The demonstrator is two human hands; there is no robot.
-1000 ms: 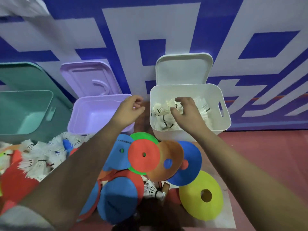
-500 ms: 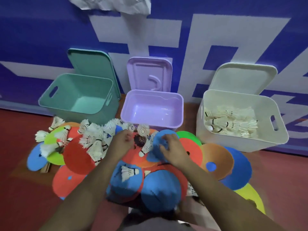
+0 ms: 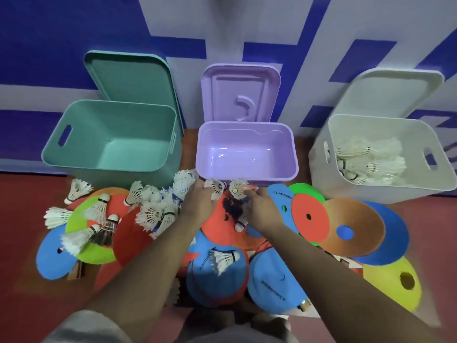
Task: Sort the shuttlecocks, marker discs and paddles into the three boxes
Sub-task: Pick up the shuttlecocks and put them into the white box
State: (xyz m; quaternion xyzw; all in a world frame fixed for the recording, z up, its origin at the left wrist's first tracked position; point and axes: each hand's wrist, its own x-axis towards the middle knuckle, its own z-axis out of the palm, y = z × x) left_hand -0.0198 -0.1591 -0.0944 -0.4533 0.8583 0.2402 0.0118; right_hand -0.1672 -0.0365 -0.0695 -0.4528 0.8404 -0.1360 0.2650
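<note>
Three open boxes stand against the wall: a teal box (image 3: 74,149), a purple box (image 3: 247,175) and a white box (image 3: 321,169) that holds several shuttlecocks (image 3: 371,162). In front of them lies a pile of coloured marker discs (image 3: 309,216), blue and red paddles (image 3: 272,283) and loose white shuttlecocks (image 3: 153,211). My left hand (image 3: 197,204) is closed around a shuttlecock (image 3: 217,188) just in front of the purple box. My right hand (image 3: 262,209) pinches another shuttlecock (image 3: 237,189) beside it.
Box lids lean on the blue and white wall behind: teal lid (image 3: 131,78), purple lid (image 3: 239,92), white lid (image 3: 395,92). A yellow disc (image 3: 395,283) lies at the right on the red floor (image 3: 19,243). Paddle handles poke out under the pile.
Both hands left the white box, came back to the pile in front of the purple box and each closed on a shuttlecock. The view swung left and now shows all three boxes.
</note>
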